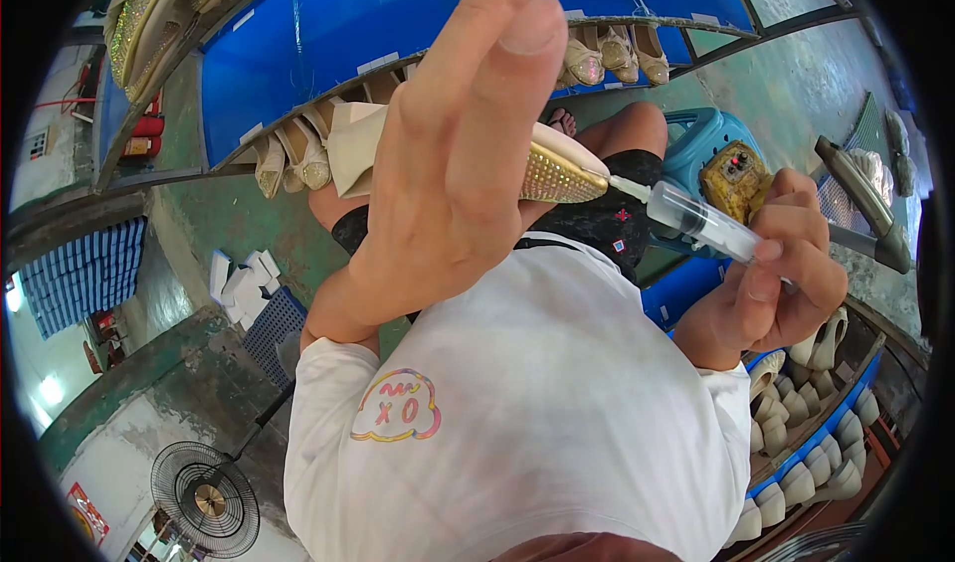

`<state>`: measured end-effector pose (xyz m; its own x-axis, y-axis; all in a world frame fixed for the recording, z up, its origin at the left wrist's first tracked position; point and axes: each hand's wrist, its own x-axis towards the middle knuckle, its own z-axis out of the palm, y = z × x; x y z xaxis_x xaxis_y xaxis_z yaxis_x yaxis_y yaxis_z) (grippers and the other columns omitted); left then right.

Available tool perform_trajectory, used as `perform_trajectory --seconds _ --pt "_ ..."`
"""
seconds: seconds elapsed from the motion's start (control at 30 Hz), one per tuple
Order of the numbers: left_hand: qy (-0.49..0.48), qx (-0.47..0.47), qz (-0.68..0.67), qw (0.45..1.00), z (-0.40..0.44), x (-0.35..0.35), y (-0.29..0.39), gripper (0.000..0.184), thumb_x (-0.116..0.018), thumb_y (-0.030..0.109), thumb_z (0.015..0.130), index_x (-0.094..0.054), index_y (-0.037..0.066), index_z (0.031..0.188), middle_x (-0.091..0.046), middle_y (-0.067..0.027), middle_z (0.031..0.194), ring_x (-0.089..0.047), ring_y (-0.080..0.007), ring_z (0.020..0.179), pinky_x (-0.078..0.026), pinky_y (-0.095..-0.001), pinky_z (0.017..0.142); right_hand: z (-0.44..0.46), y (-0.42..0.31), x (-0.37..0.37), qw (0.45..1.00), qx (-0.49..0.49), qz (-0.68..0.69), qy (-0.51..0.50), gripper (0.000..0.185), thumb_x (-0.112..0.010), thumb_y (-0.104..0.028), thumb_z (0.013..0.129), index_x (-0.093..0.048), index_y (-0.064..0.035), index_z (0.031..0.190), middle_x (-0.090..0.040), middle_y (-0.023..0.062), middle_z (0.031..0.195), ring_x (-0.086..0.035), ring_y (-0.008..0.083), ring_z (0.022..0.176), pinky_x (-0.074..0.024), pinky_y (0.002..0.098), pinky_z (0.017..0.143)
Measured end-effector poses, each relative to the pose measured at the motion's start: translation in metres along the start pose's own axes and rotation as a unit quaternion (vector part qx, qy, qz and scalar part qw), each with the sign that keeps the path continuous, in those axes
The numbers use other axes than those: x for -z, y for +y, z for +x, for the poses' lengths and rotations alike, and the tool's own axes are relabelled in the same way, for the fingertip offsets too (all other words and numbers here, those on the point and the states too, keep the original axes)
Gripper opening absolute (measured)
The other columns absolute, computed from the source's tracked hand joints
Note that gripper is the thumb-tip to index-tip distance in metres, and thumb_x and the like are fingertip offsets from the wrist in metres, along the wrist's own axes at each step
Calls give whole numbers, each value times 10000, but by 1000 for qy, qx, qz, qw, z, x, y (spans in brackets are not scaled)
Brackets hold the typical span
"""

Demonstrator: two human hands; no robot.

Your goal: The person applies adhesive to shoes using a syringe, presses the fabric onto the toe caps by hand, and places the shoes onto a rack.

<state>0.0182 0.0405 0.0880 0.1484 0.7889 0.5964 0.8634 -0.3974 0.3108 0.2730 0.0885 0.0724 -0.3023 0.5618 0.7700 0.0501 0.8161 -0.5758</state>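
Clear syringe (701, 222) in closed right grip (774, 264)

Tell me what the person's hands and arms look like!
The left hand and right hand are bare: no gloves, and I see no rings. Short white sleeves cover the upper arms, part of a white T-shirt with a colourful cloud-shaped outline and "XO".
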Motion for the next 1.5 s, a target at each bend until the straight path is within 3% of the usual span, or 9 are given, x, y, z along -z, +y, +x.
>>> perform_trajectory --seconds 0.7,0.83,0.97,1.03,1.13,1.3,1.4,1.43,1.5 --pt "-14 8 -3 1000 -3 6 2 1266 -1053 240 601 -277 32 1580 -588 -259 1418 -673 -267 1133 -586 -331 882 -6 -4 4 1000 -26 -12 9 236 -670 -297 992 -607 -75 941 -602 73 788 -399 188 692 -362 415 786" --pt "25 70 -160 984 -20 -8 -6 1206 -1044 242 625 -302 36 1552 -611 -237 1373 -670 -255 1125 -575 -328 895 -16 1 9 998 -47 9 51 226 -652 -276 994 -581 -61 984 -580 73 805 -423 191 720 -380 419 806" --pt "34 158 -365 917 -49 -17 -28 926 -957 182 787 -360 6 1472 -638 -149 1232 -658 -201 1097 -559 -337 937 -38 30 29 981 -87 -19 174 227 -639 -248 990 -563 -41 1044 -556 73 868 -487 218 774 -432 467 898" --pt "105 254 -480 833 -62 -19 -31 772 -871 199 891 -380 1 1453 -651 -138 1211 -659 -189 1088 -546 -334 961 -49 38 43 968 -144 -60 196 181 -614 -174 1022 -603 -12 1102 -579 68 959 -540 167 849 -473 376 931" --pt "156 361 -487 780 -99 -3 -47 595 -761 273 992 -448 -3 1416 -659 -128 1217 -654 -207 1139 -550 -352 959 -73 49 70 934 -266 -134 195 152 -578 -116 1065 -641 -1 1143 -627 44 1061 -581 90 945 -477 230 843" --pt "354 433 -414 718 -191 77 -77 477 -594 388 1093 -562 -3 1364 -668 -134 1285 -638 -244 1217 -519 -424 1050 -119 77 103 910 -343 -148 179 166 -577 -156 1077 -639 -19 1146 -624 29 1075 -590 132 1008 -486 268 890" --pt "465 308 -535 635 -215 151 -70 540 -513 460 1107 -585 -7 1370 -653 -164 1354 -628 -289 1243 -500 -478 1100 -125 91 97 908 -354 -120 190 178 -594 -197 1084 -629 -30 1133 -562 -17 1005 -490 67 888 -411 234 801" --pt "482 305 -486 663 -211 172 -58 464 -576 348 1101 -554 -13 1392 -637 -185 1338 -614 -305 1247 -522 -465 1115 -126 99 96 904 -367 -102 196 178 -592 -199 1085 -628 -31 1133 -555 -19 996 -485 65 880 -407 233 797" --pt "525 110 -660 526 -225 202 -65 460 -599 275 1090 -522 -32 1424 -585 -207 1407 -580 -335 1297 -518 -465 1141 -111 102 80 910 -367 -76 176 167 -582 -190 1087 -623 -33 1125 -543 -21 978 -471 64 862 -397 235 781"
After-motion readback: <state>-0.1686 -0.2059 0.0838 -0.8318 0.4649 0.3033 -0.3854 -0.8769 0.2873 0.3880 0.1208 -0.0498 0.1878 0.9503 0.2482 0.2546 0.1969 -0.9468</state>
